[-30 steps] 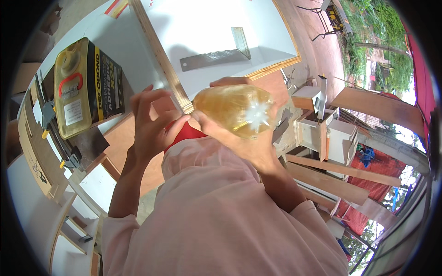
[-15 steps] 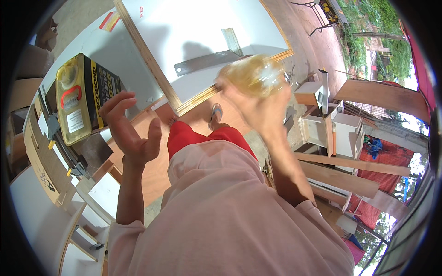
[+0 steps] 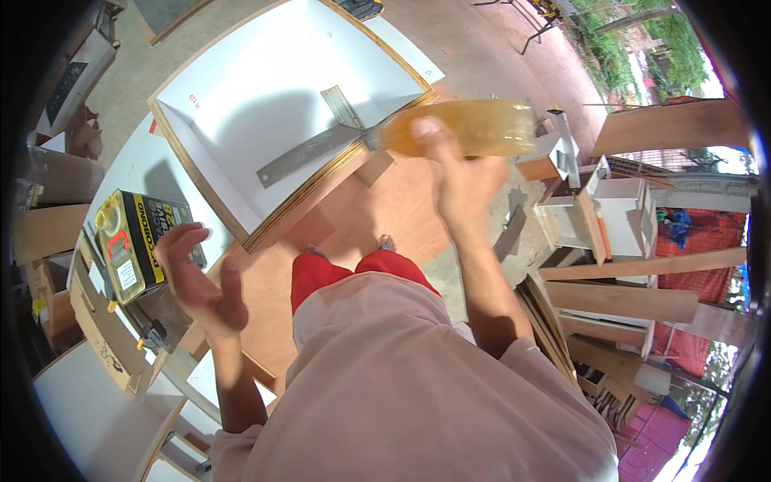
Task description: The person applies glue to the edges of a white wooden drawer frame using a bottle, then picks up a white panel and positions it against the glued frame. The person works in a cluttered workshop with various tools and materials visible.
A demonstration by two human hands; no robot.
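My right hand is closed round a clear plastic bottle of amber liquid. The bottle lies nearly level, its narrow neck pointing left over the near plywood edge of a white open box. Inside the box rests a metal try square, its blade reaching toward the near edge. My left hand is empty, fingers curled loosely apart, just right of a yellow and black rectangular adhesive can. Whether any liquid leaves the bottle, I cannot tell.
The box rests on a white table panel. Clamps sit along the table's left edge. Cabinet parts and boards are stacked at right. Brown plywood lies around my feet.
The bottle has swung from a blurred, end-on pose to lying sideways with its neck to the left. The view has shifted, showing more of the box. My left hand stays open.
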